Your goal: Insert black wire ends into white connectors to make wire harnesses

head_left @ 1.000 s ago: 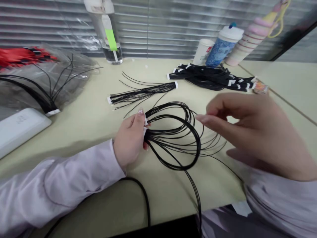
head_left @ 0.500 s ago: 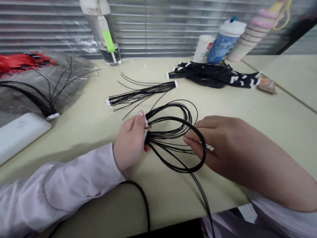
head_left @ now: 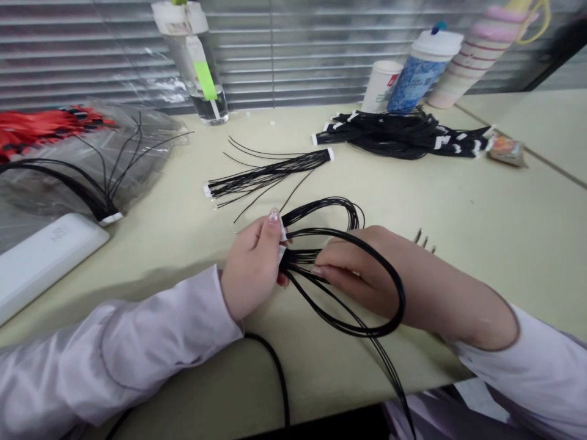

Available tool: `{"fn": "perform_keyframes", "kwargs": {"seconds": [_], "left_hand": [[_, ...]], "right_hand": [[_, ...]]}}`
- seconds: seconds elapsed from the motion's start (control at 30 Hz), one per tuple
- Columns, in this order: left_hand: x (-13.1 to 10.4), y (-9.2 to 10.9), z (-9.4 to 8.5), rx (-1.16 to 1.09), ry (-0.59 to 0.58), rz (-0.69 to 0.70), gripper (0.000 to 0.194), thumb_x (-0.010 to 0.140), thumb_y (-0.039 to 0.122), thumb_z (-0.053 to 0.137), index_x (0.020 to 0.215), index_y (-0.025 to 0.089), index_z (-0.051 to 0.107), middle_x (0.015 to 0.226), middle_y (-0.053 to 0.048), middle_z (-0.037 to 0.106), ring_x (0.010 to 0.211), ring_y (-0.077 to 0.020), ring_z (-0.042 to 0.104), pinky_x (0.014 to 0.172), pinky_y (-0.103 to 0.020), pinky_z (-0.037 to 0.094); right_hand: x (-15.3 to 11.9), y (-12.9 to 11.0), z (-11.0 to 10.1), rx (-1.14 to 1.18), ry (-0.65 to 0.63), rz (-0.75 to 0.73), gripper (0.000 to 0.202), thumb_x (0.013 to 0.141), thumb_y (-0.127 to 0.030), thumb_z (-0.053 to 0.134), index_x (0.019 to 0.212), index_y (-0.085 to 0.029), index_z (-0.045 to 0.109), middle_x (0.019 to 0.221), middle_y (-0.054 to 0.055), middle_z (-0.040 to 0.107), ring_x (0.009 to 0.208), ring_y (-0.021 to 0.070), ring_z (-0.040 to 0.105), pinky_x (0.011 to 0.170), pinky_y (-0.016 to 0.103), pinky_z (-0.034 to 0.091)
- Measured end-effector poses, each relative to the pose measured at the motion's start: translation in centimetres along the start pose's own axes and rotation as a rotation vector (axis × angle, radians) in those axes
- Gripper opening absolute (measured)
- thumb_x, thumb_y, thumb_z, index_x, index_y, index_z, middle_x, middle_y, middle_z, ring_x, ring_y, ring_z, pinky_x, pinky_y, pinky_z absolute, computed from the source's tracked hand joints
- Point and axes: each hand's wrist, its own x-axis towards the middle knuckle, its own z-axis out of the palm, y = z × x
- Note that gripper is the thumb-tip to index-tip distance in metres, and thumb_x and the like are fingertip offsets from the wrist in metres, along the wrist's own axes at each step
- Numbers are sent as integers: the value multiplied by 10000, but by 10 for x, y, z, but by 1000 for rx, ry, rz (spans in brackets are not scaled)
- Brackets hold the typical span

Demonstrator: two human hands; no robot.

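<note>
Looped black wires [head_left: 300,256]: up off the counter [head_left: 463,201] or just over it, near the middle of the view, between both hands, with a few long strands trailing toward the near edge.
White connectors [head_left: 283,230]: two of them, one above the other, at the left end of the loops.
Left hand [head_left: 252,266]: grip is closed, thumb on top, pinching those connectors.
Right hand [head_left: 385,272]: thumb and fingers pressed together on the lower strands, I think, but the fingertips are partly hidden; one big loop crosses over the hand.
Loose wire bundle [head_left: 275,171]: lying just beyond the left hand, white ends and all.
Black cable pile [head_left: 398,137]: farther back on the right, small packet [head_left: 507,151] at its right end.
Drinks corner: white cup [head_left: 381,85], blue tumbler [head_left: 420,73] and striped bottle [head_left: 474,55] behind the pile.
Left side: white case [head_left: 50,260], plastic bag [head_left: 153,150], red bundle [head_left: 43,128].
Clear bottle [head_left: 202,79]: back left, by the blinds [head_left: 250,36].
</note>
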Motion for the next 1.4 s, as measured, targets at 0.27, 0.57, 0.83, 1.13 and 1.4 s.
{"fn": "perform_keyframes", "kwargs": {"seconds": [0.27,0.57,0.83,1.13,1.4], "left_hand": [[-1,-2,0,1,1,26,424,845,524,371,596,186,433,448,54,377,337,-64,401,289,-166,364],[0,0,2,-29,-3,-40,394,839,508,410,618,184,452,426,63,377,293,-65,418,274,-170,372],[-1,-1,2,-46,-11,-48,375,830,498,433,632,181,470,444,57,415,285,-65,419,253,-165,356],[-3,-6,-1,-39,-63,16,427,828,555,380,604,195,432,451,54,407,287,-61,390,250,-175,350],[-3,-8,-1,-61,-77,-9,413,818,558,402,629,194,447,477,53,425,287,-56,387,246,-174,347]], "right_hand": [[3,-1,1,89,-56,-45,259,913,-242,320,780,-178,532,710,1,572,615,96,459,581,248,307],[-7,2,-9,-245,183,94,217,819,-215,450,624,-179,539,570,3,535,510,101,424,511,268,264],[-16,-4,-36,386,1031,376,196,818,-192,534,977,-212,647,1004,46,632,871,163,609,739,305,460],[-3,7,-2,289,464,102,99,817,-163,526,860,-193,610,792,-19,645,691,79,581,641,205,448],[-5,7,-13,216,422,74,86,797,-172,544,715,-187,562,650,-28,563,562,67,464,511,203,348]]}}
